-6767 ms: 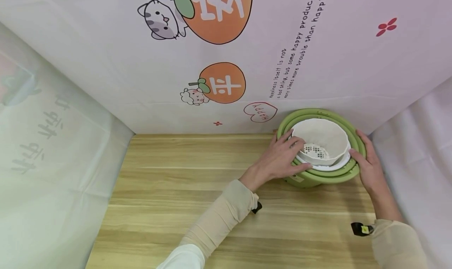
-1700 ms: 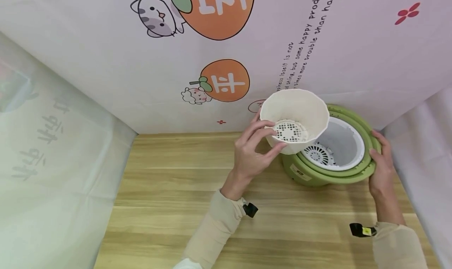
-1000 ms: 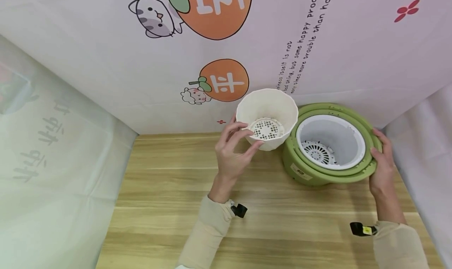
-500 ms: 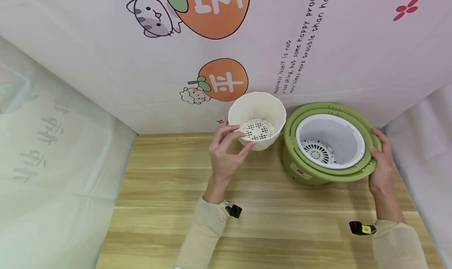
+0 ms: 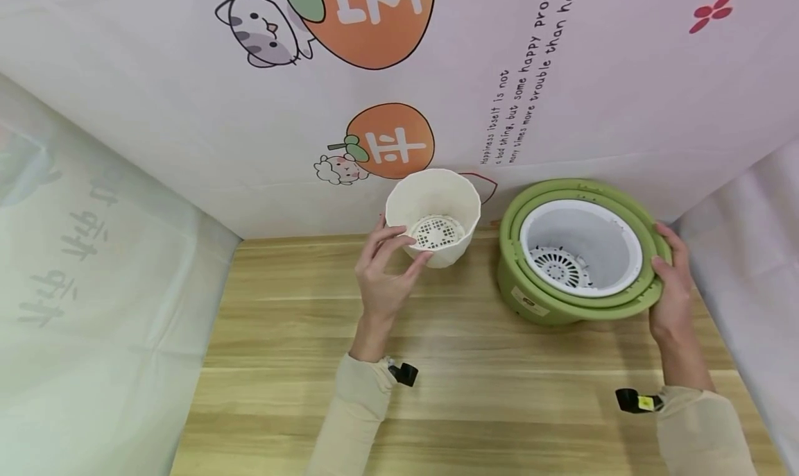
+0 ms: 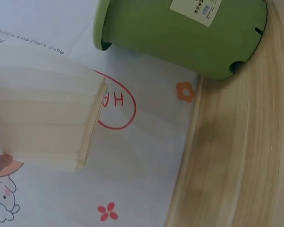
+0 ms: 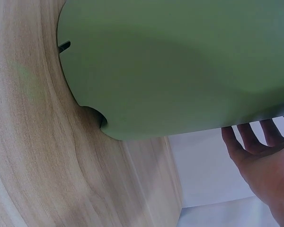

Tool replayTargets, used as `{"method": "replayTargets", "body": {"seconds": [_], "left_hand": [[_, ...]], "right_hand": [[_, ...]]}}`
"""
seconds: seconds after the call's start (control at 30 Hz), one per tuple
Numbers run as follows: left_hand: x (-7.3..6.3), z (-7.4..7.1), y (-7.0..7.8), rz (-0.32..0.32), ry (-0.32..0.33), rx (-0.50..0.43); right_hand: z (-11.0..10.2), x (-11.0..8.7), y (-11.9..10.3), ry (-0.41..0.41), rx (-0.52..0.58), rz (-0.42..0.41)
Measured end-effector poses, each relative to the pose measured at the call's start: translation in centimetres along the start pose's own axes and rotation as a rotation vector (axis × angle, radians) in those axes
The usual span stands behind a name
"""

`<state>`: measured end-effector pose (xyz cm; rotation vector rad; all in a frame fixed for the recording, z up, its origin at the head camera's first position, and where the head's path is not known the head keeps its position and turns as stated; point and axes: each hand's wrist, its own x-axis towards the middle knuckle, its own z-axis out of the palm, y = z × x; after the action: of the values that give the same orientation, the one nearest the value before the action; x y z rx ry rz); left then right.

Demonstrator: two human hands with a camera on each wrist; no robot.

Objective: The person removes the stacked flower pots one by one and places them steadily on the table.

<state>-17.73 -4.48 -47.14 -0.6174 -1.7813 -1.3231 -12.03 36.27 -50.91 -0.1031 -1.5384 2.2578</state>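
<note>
A cream-white flower pot (image 5: 451,248) with a perforated base hangs left of the green pots, mouth tilted toward the head camera. My left hand (image 5: 382,282) pinches its near-left rim, thumb outside and fingers reaching over the edge. The left wrist view shows the white pot's (image 6: 42,109) base held off the tabletop. On the table, nested green flower pots (image 5: 530,299) stand with a greyish-white pot (image 5: 602,243) inside, its slotted base showing. My right hand (image 5: 673,302) holds the green rim on the right; in the right wrist view its fingers (image 7: 248,139) lie against the outer pot.
The wood-grain tabletop (image 5: 299,330) runs up to a printed white cloth wall (image 5: 262,136) behind. Cloth also hangs at the left (image 5: 112,289) and close by the right hand (image 5: 743,254). A pale label (image 5: 530,301) marks the green pot's front.
The cream-white pot, earlier nested in the stack, has been lifted out by my left hand and carried left, exposing the greyish-white pot. The right hand stays on the green rim.
</note>
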Motion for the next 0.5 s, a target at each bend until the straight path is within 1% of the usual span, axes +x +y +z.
{"method": "replayTargets", "body": {"seconds": [0.13, 0.23, 0.37, 0.5], "left_hand": [[-0.3, -0.6, -0.4, -0.025, 0.012, 0.018], [-0.5, -1.1, -0.8, -0.035, 0.016, 0.037], [-0.8, -1.6, -1.3, -0.047, 0.012, 0.054], [-1.6, -2.1, -1.8, -0.073, 0.024, 0.072]], "right_hand": [[0.0, 0.0, 0.1, -0.029, 0.019, 0.006], [0.1, 0.0, 0.2, -0.036, 0.022, 0.004], [0.1, 0.0, 0.2, -0.027, 0.0, -0.001], [0.0, 0.0, 0.1, -0.011, -0.01, 0.0]]}}
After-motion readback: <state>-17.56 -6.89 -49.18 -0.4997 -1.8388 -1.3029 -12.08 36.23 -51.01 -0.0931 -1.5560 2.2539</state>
